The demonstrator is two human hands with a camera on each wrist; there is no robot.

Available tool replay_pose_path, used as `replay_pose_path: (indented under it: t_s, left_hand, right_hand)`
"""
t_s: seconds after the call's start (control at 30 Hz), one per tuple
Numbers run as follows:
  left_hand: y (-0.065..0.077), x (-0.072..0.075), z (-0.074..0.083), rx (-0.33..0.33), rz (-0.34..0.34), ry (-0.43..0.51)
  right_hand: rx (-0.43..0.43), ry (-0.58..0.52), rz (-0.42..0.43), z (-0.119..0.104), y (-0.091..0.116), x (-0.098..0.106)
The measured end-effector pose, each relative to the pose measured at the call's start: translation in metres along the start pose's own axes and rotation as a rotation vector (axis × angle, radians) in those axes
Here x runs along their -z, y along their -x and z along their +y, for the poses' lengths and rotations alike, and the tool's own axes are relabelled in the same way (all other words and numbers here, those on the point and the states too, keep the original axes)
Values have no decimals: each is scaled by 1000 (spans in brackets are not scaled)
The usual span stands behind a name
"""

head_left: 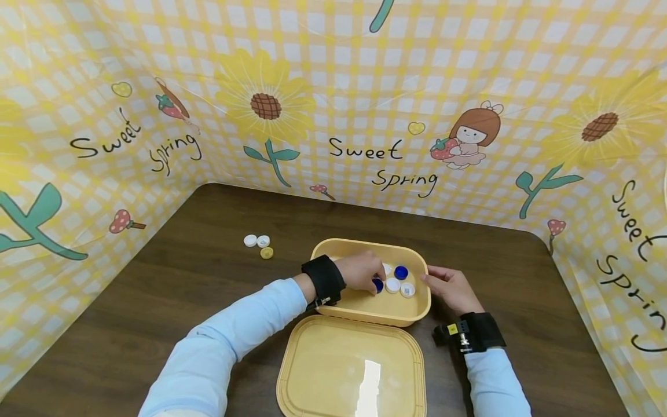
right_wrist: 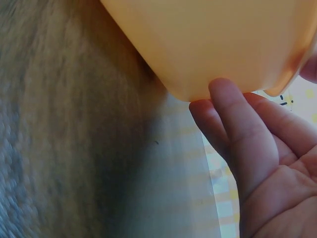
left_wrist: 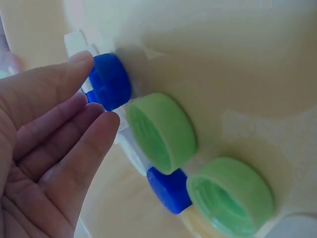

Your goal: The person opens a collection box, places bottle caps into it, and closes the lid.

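Note:
Inside a yellow plastic box (head_left: 372,313) my left hand (head_left: 361,271) reaches down among bottle caps. Its fingertips pinch a blue bottle cap (left_wrist: 111,82), which shows at the tips in the left wrist view. Close by lie two green bottle caps (left_wrist: 166,134) and another blue one (left_wrist: 168,191). White bottle caps (head_left: 392,285) and a further blue bottle cap (head_left: 400,272) lie on the box's right side in the head view. My right hand (head_left: 454,289) holds the box's right end, thumb at the rim and fingers (right_wrist: 242,129) against the outer wall.
A matching yellow lid (head_left: 333,370) lies flat in front of the box. Two white caps (head_left: 250,240) and a yellow cap (head_left: 267,253) sit on the dark wooden table (head_left: 208,231) to the left. Checkered cloth (head_left: 354,116) encloses the back and sides.

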State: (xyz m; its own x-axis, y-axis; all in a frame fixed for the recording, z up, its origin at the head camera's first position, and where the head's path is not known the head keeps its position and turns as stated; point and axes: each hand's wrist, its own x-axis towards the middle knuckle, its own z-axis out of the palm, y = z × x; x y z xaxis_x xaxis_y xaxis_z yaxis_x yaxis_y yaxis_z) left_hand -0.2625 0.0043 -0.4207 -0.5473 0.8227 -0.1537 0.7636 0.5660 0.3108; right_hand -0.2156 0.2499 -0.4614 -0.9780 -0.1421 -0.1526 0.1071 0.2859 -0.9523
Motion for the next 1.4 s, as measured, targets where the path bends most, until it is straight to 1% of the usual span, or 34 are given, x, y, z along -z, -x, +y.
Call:
replay_pose_path:
  t_s: [0.1,0.17,0.23,0.3,0.37,0.47,0.6,0.7,0.83,1.0,1.1,1.2,1.3,1.4]
  left_hand:
    - [5,5,1,11,12,13]
    - [9,10,2,26,24,52]
    - [14,17,2,37,48,83]
    - [20,24,3,44,75,95]
    - [25,31,1,53,116,94]
    - [34,42,-3,85,176,104]
    - [51,57,-14,115,273,115]
    - [69,68,-27,149,347,108]
    - [94,76,-53,224,438,114]
    - [131,83,-82,338,523,134]
    - [154,84,-96,425,543,163]
    - [173,82,-109,498,539,178]
    - [188,76,-123,555,519,182]
    - [199,68,-136,608,500,191]
  right_hand:
    - [17,-26,-10,0,0,-1]
    - [20,-28,-9,0,0,-1]
    - [24,-29,-9,0,1,-1]
    - [29,-25,-8,0,1,-1]
    - [33,-22,-10,0,1,-1]
    - [40,-20,-10,1,0,-1]
    - [52,-30,-10,2,0,-1]
    - [54,-37,-9,2,0,-1]
    - [51,-37,-13,3,0,-1]
    - [44,-39,-17,1,1,-1]
    - [41,-38,-19,1,1,-1]
    - [40,-39,-22,1,1,-1]
    - [39,-37,-22,1,1,-1]
    - [37,-32,-21,1,2,-1]
